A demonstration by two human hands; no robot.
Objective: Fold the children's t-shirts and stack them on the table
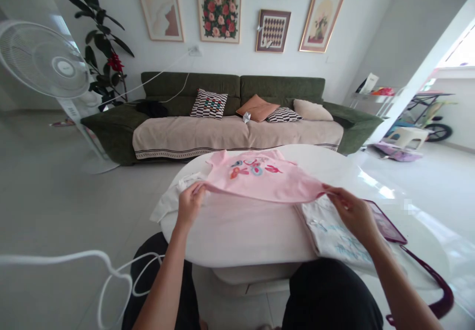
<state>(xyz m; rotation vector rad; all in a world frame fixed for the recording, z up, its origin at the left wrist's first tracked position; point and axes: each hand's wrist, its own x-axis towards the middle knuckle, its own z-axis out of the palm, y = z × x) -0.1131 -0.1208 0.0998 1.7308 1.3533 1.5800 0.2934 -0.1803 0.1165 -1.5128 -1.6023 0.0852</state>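
Observation:
A pink shirt (pixel 245 184) with a colourful print on its front lies over the white table (pixel 241 241), its near hem stretched towards me. My left hand (pixel 191 202) pinches the hem's left corner. At the right corner, my right hand (pixel 347 209) grips the same hem between thumb and fingers. White cloth (pixel 166 202) sits by my left hand, partly hanging over the table edge. Beneath my right forearm is a folded white garment (pixel 330 233) with pale blue lettering, partly hidden by the arm.
A dark red framed item with a strap (pixel 388 223) lies at the table's right. Behind the table stands a green sofa (pixel 193 85) with cushions. To the left is a white fan (pixel 61 68). A white cable (pixel 107 265) loops near my left arm.

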